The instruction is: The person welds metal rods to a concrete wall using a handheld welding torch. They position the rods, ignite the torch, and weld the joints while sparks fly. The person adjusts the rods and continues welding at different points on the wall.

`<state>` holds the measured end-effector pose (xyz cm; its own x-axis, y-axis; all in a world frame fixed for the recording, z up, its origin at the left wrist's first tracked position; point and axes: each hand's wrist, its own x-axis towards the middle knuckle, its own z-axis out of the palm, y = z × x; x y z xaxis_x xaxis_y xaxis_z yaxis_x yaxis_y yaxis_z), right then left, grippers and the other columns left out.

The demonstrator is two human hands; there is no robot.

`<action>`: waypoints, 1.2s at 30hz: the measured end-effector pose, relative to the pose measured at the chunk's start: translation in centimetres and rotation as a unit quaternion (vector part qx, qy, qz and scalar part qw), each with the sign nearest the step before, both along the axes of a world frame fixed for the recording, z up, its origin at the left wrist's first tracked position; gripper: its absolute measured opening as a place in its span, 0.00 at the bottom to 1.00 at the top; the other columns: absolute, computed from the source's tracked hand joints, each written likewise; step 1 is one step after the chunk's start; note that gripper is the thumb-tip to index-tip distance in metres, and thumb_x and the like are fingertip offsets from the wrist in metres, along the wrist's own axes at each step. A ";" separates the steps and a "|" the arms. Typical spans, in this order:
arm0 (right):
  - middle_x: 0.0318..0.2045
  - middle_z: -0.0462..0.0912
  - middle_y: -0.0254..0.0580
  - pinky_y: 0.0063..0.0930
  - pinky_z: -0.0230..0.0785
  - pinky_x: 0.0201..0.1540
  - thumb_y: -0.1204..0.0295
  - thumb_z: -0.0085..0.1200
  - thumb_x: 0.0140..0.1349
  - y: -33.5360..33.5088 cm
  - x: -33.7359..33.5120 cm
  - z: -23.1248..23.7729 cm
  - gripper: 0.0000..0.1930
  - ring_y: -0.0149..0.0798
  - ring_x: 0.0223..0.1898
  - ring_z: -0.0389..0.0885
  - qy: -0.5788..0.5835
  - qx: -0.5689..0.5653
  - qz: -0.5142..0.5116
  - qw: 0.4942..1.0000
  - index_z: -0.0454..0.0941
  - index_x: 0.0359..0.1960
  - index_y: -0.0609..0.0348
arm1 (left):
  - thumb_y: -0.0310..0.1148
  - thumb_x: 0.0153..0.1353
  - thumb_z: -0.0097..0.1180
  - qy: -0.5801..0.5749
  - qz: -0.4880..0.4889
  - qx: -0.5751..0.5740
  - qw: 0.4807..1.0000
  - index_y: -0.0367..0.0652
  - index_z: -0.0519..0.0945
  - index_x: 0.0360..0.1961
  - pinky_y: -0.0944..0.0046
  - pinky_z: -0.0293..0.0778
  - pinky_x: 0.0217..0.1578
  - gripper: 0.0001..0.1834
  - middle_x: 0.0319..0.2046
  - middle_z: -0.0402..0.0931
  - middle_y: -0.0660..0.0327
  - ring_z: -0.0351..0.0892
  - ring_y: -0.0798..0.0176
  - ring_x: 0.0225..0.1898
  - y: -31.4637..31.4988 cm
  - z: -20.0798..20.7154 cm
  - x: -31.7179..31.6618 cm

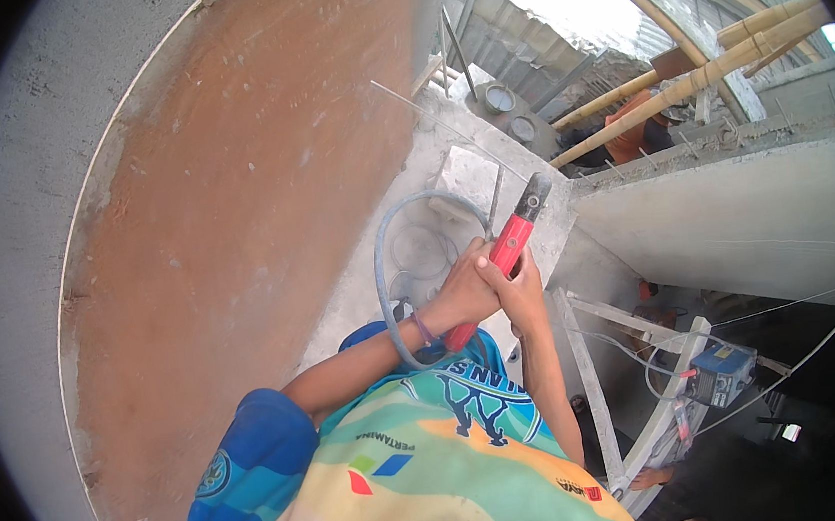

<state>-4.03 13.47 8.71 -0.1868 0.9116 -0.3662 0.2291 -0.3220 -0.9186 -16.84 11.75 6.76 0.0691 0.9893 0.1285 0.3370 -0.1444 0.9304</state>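
A red welding electrode holder [509, 244] with a dark jaw is gripped before my chest. My right hand [523, 295] wraps around its handle, thumb on top. Against it my left hand [470, 284] is closed, covering the handle's middle; its fingers are partly hidden. From the jaw a long thin welding rod [445, 127] points to the far left. A blue-grey cable [381, 274] loops from near the handle's lower end, over my left forearm and back to my left hand. Just beyond that hand, a short grey rod [495, 193] sticks up; whether I hold it cannot be told.
A brownish plastered wall [241, 197] rises on the left. Beyond my hands lies a pale block [469, 170] on a concrete ledge. Bamboo poles [692, 78] and a person in orange [631, 129] are far right. Lower right stand a whitish frame [596, 394] and a blue machine [722, 372].
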 end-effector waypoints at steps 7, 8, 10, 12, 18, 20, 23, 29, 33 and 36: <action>0.46 0.77 0.48 0.36 0.72 0.55 0.62 0.54 0.64 -1.4 1.2 -2.6 0.22 0.42 0.51 0.77 0.216 -0.061 -0.327 0.918 0.68 0.53 0.63 | 0.42 0.51 0.71 -0.019 -0.197 -0.091 0.976 0.39 0.79 0.52 0.53 0.73 0.48 0.29 0.47 0.75 0.46 0.77 0.45 0.48 0.5 -0.9 0.5; 0.45 0.77 0.48 0.39 0.72 0.55 0.60 0.53 0.64 -1.4 2.0 -2.7 0.22 0.43 0.50 0.78 0.260 -0.023 -0.370 0.891 0.68 0.53 0.63 | 0.44 0.51 0.71 -0.038 -0.219 -0.131 0.966 0.38 0.79 0.53 0.54 0.74 0.48 0.31 0.46 0.75 0.45 0.77 0.45 0.49 0.5 -1.5 0.3; 0.43 0.78 0.48 0.45 0.73 0.55 0.58 0.52 0.64 -1.0 4.5 -3.1 0.23 0.46 0.47 0.79 0.328 0.004 -0.477 0.815 0.68 0.52 0.62 | 0.49 0.50 0.72 -0.097 -0.245 -0.161 0.951 0.36 0.79 0.53 0.55 0.75 0.50 0.34 0.43 0.77 0.43 0.77 0.47 0.50 0.4 -3.2 -0.2; 0.41 0.77 0.46 0.49 0.73 0.56 0.57 0.51 0.63 -1.0 8.5 -2.9 0.22 0.48 0.47 0.79 0.389 0.055 -0.494 0.775 0.69 0.51 0.61 | 0.44 0.63 0.62 -0.122 -0.257 -0.185 0.940 0.37 0.79 0.56 0.55 0.74 0.52 0.26 0.49 0.77 0.47 0.78 0.50 0.50 0.5 -5.6 -0.8; 0.42 0.73 0.48 0.40 0.72 0.49 0.58 0.57 0.56 -1.7 19.3 -0.1 0.30 0.45 0.48 0.73 0.488 0.213 -0.408 0.741 0.69 0.57 0.64 | 0.16 0.56 0.45 0.018 -0.365 -0.239 0.900 0.39 0.84 0.44 0.56 0.75 0.50 0.19 0.44 0.82 0.48 0.81 0.52 0.45 2.7 -13.8 -2.1; 0.44 0.71 0.50 0.41 0.74 0.52 0.61 0.59 0.56 -1.6 22.8 2.1 0.29 0.45 0.49 0.72 0.532 0.245 -0.328 0.741 0.71 0.57 0.63 | 0.13 0.50 0.43 -0.015 -0.386 -0.233 0.892 0.37 0.84 0.36 0.55 0.75 0.45 0.18 0.36 0.83 0.48 0.81 0.52 0.40 3.0 -15.3 -2.8; 0.43 0.70 0.51 0.42 0.75 0.51 0.63 0.63 0.52 0.0 27.9 5.7 0.30 0.46 0.49 0.72 0.516 0.311 -0.313 0.734 0.71 0.56 0.64 | 0.14 0.49 0.46 0.067 -0.427 -0.232 0.871 0.36 0.81 0.30 0.55 0.75 0.40 0.13 0.34 0.83 0.47 0.82 0.52 0.37 2.5 -16.6 -4.8; 0.40 0.72 0.55 0.62 0.72 0.58 0.63 0.59 0.47 3.6 32.6 13.2 0.28 0.52 0.45 0.74 0.282 0.517 -0.469 0.658 0.70 0.51 0.63 | 0.14 0.58 0.51 -0.035 -0.107 -0.100 0.989 0.36 0.67 0.22 0.60 0.78 0.36 0.10 0.37 0.85 0.49 0.86 0.58 0.38 1.3 -16.4 -7.2; 0.36 0.73 0.56 0.68 0.68 0.62 0.63 0.56 0.49 2.7 31.3 15.8 0.28 0.56 0.43 0.76 0.158 0.553 -0.461 0.675 0.69 0.52 0.62 | 0.17 0.66 0.55 -0.282 0.291 -0.072 0.911 0.41 0.64 0.32 0.63 0.83 0.41 0.13 0.50 0.80 0.42 0.85 0.57 0.45 6.0 -13.0 -8.7; 0.36 0.74 0.55 0.65 0.70 0.61 0.65 0.57 0.48 1.7 31.3 16.9 0.32 0.56 0.44 0.78 -0.008 0.576 -0.504 0.643 0.66 0.56 0.62 | 0.18 0.65 0.59 -0.362 0.378 -0.103 0.846 0.41 0.63 0.36 0.63 0.83 0.44 0.14 0.53 0.77 0.37 0.85 0.56 0.45 9.6 -8.4 -11.2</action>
<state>27.31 15.17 25.63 0.7069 0.2346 0.6673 0.4499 0.5788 -0.6801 -28.06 21.34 -1.63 -0.6166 0.7218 -0.3143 -0.4088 0.0476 0.9114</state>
